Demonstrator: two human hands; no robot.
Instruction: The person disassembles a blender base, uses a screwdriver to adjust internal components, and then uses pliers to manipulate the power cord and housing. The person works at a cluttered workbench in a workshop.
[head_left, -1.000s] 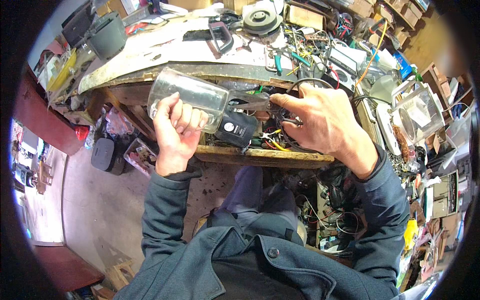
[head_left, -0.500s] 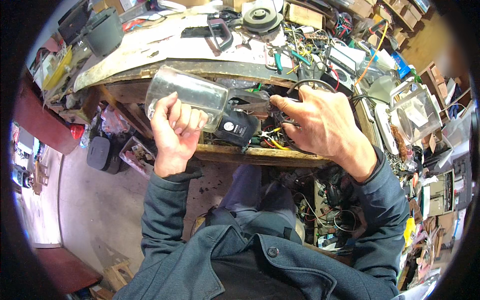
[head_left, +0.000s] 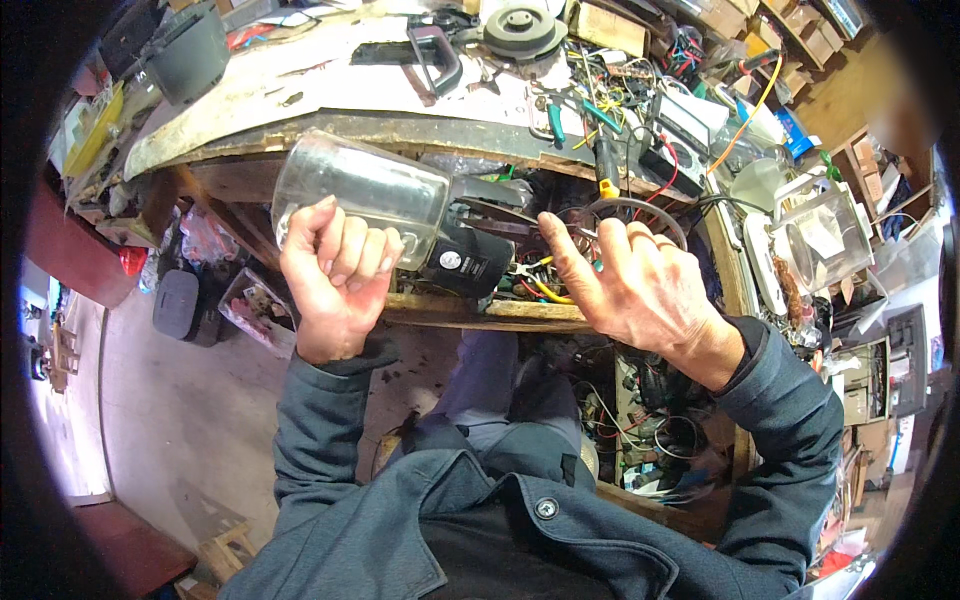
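My left hand (head_left: 338, 285) has its fingers curled in against the side of a clear blender jug (head_left: 375, 185), which lies tilted on its side in the air. At its right end is a black base piece (head_left: 470, 262) with a round white mark. My right hand (head_left: 640, 295) holds large dark scissors (head_left: 500, 212), index finger stretched along them and the other fingers bent round the handles. One big loop handle shows above the knuckles. The blades point left, close to the jug's black end. Whether they touch it I cannot tell.
Below the jug is an open wooden drawer (head_left: 540, 316) with wires and tools. The bench beyond holds a frame-shaped dark clamp (head_left: 437, 62), a grey round disc (head_left: 522, 32), green-handled pliers (head_left: 556, 122) and a multimeter (head_left: 672, 162). A clear container (head_left: 825, 235) stands at right.
The jug and my left hand have shifted slightly left. My right hand has moved a little down, its index finger now straighter, and the scissors' loop handle shows more fully.
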